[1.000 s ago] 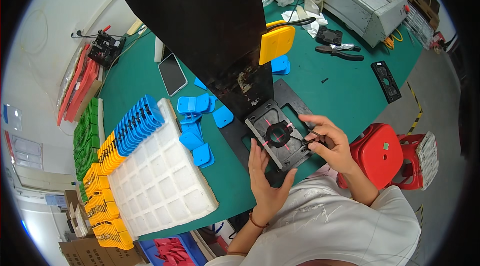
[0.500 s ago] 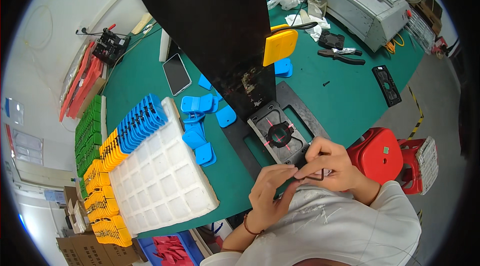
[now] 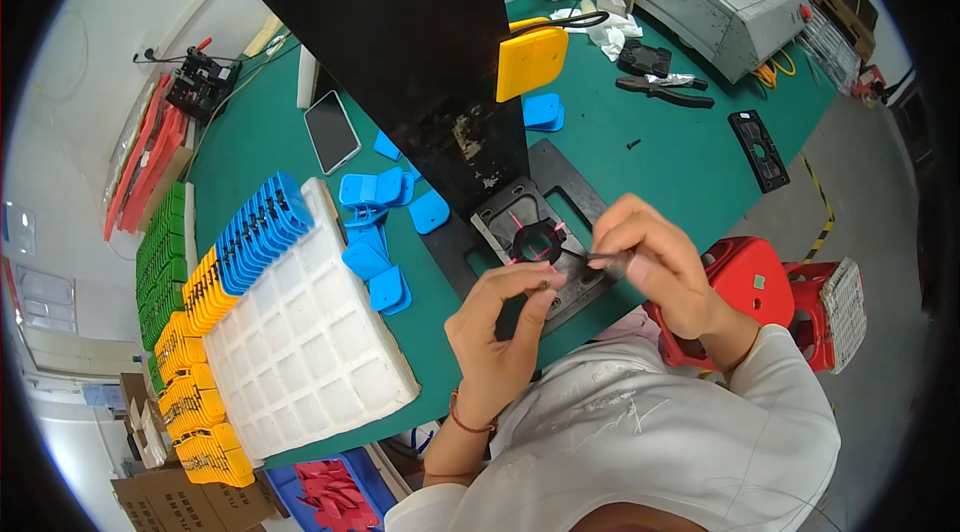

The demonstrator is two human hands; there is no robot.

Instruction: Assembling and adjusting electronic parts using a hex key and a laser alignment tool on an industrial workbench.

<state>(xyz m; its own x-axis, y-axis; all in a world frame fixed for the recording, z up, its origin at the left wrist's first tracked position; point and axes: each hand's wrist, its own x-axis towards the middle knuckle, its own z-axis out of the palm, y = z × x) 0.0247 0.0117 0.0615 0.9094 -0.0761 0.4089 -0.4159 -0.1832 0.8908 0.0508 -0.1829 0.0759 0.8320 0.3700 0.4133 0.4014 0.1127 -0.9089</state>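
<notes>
My right hand (image 3: pixel 660 257) pinches a thin black hex key (image 3: pixel 575 254), whose end points toward the round opening of a black fixture. To its left, my left hand (image 3: pixel 495 327) is closed in a pinch at the fixture's near edge; a tiny dark bit shows at the fingertips, too small to name. The fixture plate (image 3: pixel 490 222) carries a black ring (image 3: pixel 538 244) crossed by red light lines. It lies on a dark slotted base (image 3: pixel 560 172) under a tall black upright (image 3: pixel 400 52).
Blue plastic pieces (image 3: pixel 430 213) lie left of the base. A white gridded tray (image 3: pixel 310 332) holds rows of blue and yellow parts. Pliers (image 3: pixel 665 92), a small screw (image 3: pixel 633 144) and a black plate (image 3: pixel 759 152) lie right. A red stool (image 3: pixel 735 292) stands beside the table.
My hands, together near my body before, have moved apart and forward over the fixture. The hex key now points toward the ring. The whole view has shifted slightly.
</notes>
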